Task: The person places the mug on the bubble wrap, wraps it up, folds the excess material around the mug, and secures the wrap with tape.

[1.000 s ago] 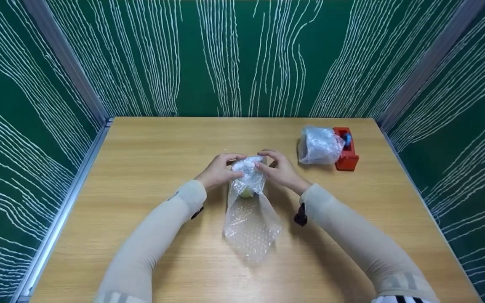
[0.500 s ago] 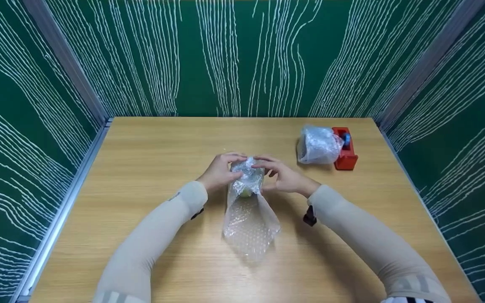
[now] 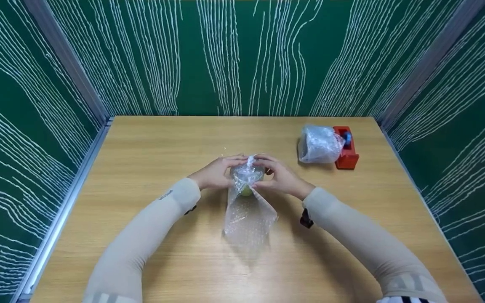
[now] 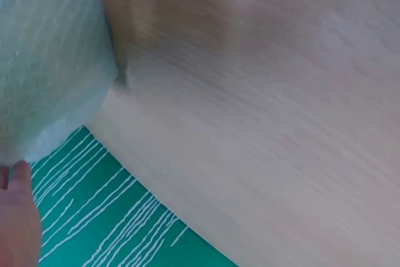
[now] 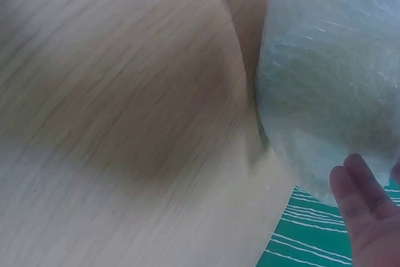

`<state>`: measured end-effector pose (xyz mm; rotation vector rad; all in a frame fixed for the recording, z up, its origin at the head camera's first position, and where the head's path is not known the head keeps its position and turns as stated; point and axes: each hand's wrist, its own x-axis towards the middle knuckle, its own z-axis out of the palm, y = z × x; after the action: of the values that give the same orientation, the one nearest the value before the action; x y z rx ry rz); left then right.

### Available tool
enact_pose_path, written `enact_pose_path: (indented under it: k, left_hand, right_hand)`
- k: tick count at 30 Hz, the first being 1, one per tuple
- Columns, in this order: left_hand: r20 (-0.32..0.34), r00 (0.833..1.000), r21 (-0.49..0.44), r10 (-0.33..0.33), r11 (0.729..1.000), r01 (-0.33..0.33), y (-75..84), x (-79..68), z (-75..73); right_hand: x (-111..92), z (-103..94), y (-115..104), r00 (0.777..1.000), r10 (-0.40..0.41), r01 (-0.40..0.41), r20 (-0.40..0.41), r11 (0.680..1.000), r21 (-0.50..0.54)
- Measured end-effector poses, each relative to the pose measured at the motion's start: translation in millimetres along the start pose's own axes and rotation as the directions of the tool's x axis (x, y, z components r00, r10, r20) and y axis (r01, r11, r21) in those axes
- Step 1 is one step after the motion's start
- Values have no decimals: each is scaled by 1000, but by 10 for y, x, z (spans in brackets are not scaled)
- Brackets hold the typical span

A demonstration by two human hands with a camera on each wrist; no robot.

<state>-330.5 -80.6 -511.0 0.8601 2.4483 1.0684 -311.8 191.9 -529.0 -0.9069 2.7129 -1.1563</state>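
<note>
A sheet of bubble wrap point(image 3: 249, 221) is folded around a pale yellow-green object point(image 3: 246, 191) at mid-table, with a loose flap trailing toward the person. Most of that object is covered, so its kind is unclear. On the left side, the left hand point(image 3: 216, 171) holds the gathered wrap, fingers over the far edge and thumb near. The right hand point(image 3: 282, 176) pinches the wrap from the opposite side. Both wrist views show the wrapped bundle point(image 4: 50, 60) as rounded and greenish beneath the plastic, with fingertips point(image 5: 351, 179) against its far end in the right wrist view.
At the back right of the wooden table point(image 3: 150, 143) lies another bubble-wrapped bundle point(image 3: 320, 144), touching a red tape dispenser point(image 3: 347, 160) with a blue roll. Green panels with white lines point(image 3: 209, 59) enclose the back and sides.
The right hand shifted outward, then came back with its thumb nearer the person. The left thumb also moved nearer. The wrap's top is drawn into a narrower fold, and its loose flap has lifted slightly.
</note>
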Motion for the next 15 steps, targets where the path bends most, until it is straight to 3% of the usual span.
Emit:
enact_pose_path:
  k: [6,15]
  left_hand:
    - [38,999,10,12,1000,-13,-31,-5,-32]
    - [-29,999,7,-16,1000,16,-54,31,54]
  right_hand:
    - [-8,-8,0,1000,25,-25,-1,1000,11]
    - [0,-18,-28,998,59,-59,17,998,27]
